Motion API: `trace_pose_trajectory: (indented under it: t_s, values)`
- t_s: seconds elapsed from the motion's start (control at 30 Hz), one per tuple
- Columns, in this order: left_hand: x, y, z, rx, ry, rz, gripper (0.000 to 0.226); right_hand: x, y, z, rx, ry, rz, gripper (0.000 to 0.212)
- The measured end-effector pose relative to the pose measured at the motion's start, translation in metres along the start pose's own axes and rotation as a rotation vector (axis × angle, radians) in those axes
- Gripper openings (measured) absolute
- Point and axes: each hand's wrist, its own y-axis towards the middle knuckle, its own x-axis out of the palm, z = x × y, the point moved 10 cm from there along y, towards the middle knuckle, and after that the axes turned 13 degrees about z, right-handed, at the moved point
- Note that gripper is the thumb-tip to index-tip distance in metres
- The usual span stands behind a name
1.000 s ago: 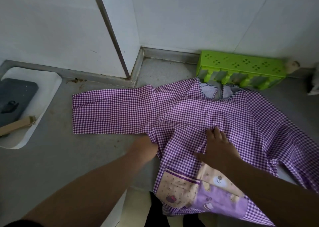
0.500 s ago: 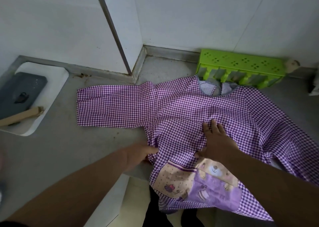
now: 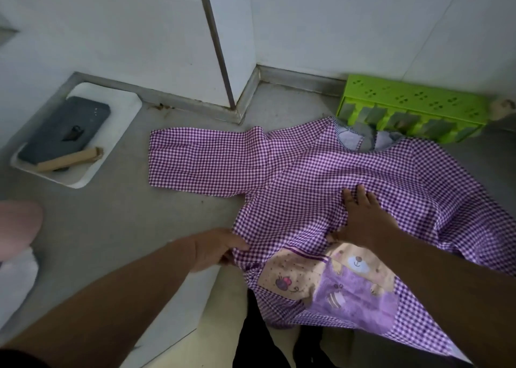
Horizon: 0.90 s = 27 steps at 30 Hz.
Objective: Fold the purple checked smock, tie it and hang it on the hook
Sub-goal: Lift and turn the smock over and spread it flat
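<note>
The purple checked smock (image 3: 307, 177) lies spread face up on the grey counter (image 3: 111, 228). One sleeve stretches out to the left, and the hem with its patchwork bear pocket (image 3: 332, 283) hangs over the front edge. My left hand (image 3: 215, 249) pinches the smock's left side edge near the waist. Flat on the middle of the cloth lies my right hand (image 3: 363, 222), fingers straight and pressing down. No hook is in view.
A green plastic rack (image 3: 413, 107) stands against the back wall just behind the collar. At the far left a white tray (image 3: 117, 133) holds a dark flat device and a rolled cardboard piece. White walls form a corner behind the counter.
My left hand has drawn back from under the smock's side and now pinches its edge. The view has swung left and widened. My right hand stays pressed on the cloth.
</note>
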Motion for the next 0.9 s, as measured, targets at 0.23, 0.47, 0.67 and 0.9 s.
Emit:
trace_pose_trajectory:
  t_s: [0.23, 0.47, 0.67, 0.9]
  values:
    - [0.038, -0.030, -0.013, 0.059, 0.401, -0.192, 0.073, -0.002, -0.002, 0.000, -0.010, 0.007, 0.009, 0.143]
    - [0.048, -0.040, -0.016, 0.222, 0.951, -0.221, 0.062, -0.001, -0.002, 0.000, -0.015, -0.005, 0.001, 0.142]
    - [0.025, -0.055, -0.059, -0.224, 1.105, -0.311, 0.058, -0.001, -0.003, 0.001, -0.025, -0.009, -0.001, 0.141]
    - [-0.024, -0.020, -0.021, -0.091, 0.997, 0.116, 0.071, 0.001, -0.004, 0.005, -0.018, -0.017, 0.003, 0.140]
